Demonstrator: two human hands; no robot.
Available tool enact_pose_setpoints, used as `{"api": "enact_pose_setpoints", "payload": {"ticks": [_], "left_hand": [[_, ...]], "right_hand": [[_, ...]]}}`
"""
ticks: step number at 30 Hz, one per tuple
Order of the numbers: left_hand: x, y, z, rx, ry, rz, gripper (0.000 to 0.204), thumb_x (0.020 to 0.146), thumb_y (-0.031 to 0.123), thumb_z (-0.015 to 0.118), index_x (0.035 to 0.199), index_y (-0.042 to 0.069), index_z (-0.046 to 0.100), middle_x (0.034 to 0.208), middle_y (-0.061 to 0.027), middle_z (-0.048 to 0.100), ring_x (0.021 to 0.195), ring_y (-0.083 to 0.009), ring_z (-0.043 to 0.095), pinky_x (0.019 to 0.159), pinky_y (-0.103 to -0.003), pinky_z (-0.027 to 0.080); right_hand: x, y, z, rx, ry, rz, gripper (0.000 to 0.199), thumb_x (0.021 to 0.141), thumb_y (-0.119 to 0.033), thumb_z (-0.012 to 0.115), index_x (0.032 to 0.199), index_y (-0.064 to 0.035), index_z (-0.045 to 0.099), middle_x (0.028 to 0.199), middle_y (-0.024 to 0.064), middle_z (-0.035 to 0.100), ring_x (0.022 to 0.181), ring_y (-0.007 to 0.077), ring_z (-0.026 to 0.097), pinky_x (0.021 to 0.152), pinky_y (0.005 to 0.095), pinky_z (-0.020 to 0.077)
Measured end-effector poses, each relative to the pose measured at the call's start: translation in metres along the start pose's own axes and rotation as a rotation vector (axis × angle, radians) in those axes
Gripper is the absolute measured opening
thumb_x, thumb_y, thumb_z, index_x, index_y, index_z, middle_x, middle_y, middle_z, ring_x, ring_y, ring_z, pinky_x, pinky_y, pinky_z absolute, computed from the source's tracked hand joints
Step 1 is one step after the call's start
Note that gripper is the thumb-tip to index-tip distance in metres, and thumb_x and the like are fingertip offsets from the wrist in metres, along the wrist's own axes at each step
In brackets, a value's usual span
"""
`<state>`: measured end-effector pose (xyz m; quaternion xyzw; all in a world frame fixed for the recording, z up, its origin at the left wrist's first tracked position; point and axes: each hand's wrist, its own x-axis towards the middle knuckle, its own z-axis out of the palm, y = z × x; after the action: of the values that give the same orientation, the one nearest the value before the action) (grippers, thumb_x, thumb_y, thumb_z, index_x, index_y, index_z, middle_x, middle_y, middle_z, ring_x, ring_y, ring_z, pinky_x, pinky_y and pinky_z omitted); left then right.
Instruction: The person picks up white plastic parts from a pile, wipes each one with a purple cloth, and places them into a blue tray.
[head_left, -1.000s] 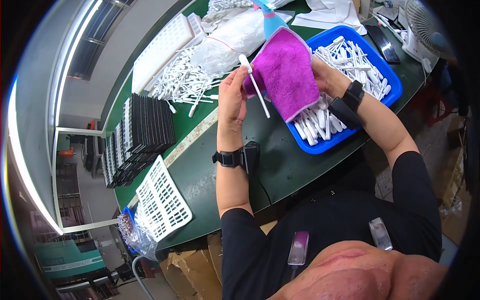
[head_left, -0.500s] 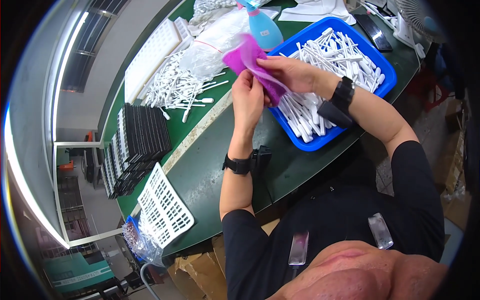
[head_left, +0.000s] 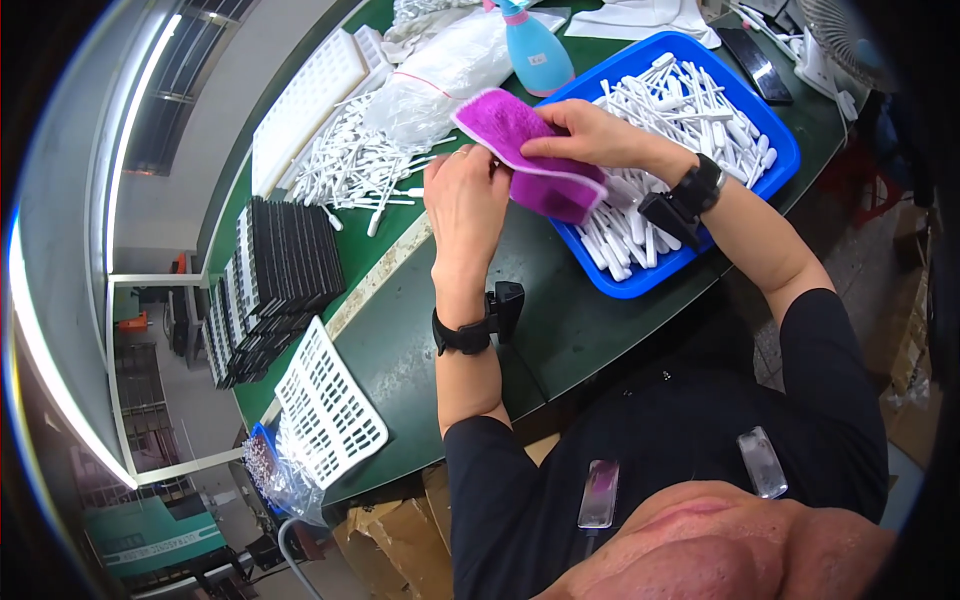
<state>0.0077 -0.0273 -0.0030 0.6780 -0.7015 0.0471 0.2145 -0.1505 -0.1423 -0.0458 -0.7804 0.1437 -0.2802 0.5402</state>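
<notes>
A purple cloth with a pale edge (head_left: 555,192) is held folded above the table, in front of the blue tray. My right hand (head_left: 590,138) grips it from the right, thumb and fingers closed over its upper part. At the cloth's left edge, my left hand (head_left: 466,200) has its fingers bent and closed against it; the fingertips are partly hidden. Below and to the right of the cloth, the blue tray (head_left: 790,150) holds many white plastic sticks with bulb-like ends (head_left: 690,110), some covered by my right forearm.
A blue spray bottle (head_left: 538,60) stands behind the cloth. Loose white sticks (head_left: 350,160) and a clear plastic bag (head_left: 425,100) lie further left. Stacked black trays (head_left: 285,265) and a white slotted panel (head_left: 330,405) are at the left. A phone (head_left: 752,65) lies beyond the tray.
My left hand has shifted left and turned its back up. The purple cloth has spread wider, and my right hand has moved slightly along it.
</notes>
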Motion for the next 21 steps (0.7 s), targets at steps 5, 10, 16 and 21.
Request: {"api": "enact_pose_setpoints", "payload": {"ticks": [5,10,16,21], "left_hand": [[-0.002,0.001,-0.003,0.256,0.112,0.162,0.014,0.076,0.009,0.06,0.089,0.004,0.063,0.086,-0.0102,0.061,0.096,-0.0263,0.058,0.095,-0.043,0.036],[0.007,0.008,-0.004,0.198,0.534,0.245,0.012,0.079,0.008,0.061,0.09,0.006,0.062,0.092,-0.0065,0.061,0.096,-0.024,0.057,0.096,-0.043,0.037],[0.006,0.004,-0.004,-0.057,0.737,0.163,0.008,0.084,0.006,0.06,0.09,0.005,0.063,0.088,-0.0073,0.062,0.088,-0.0253,0.058,0.089,-0.039,0.042],[0.007,-0.001,0.004,-0.134,0.659,0.085,0.008,0.083,0.007,0.06,0.09,0.007,0.063,0.086,-0.0072,0.062,0.087,-0.0258,0.059,0.093,-0.042,0.04]], "right_hand": [[0.001,-0.002,0.005,-0.218,-0.029,-0.019,0.034,0.089,-0.031,0.058,0.1,0.001,0.061,0.088,0.0074,0.066,0.074,0.0132,0.059,0.068,0.0296,0.0482],[-0.002,-0.01,0.002,-0.322,0.034,0.095,0.033,0.093,-0.031,0.053,0.104,-0.0004,0.058,0.09,0.0026,0.063,0.078,0.0083,0.055,0.071,0.0241,0.046],[-0.001,-0.007,0.003,0.213,0.196,0.029,0.035,0.095,-0.032,0.048,0.108,-0.001,0.056,0.092,0.0018,0.061,0.079,0.0067,0.054,0.071,0.0219,0.0452],[0.004,-0.009,0.004,0.432,0.164,0.047,0.035,0.095,-0.032,0.05,0.106,0.0007,0.056,0.09,0.002,0.061,0.077,0.0065,0.056,0.07,0.022,0.0465]]}}
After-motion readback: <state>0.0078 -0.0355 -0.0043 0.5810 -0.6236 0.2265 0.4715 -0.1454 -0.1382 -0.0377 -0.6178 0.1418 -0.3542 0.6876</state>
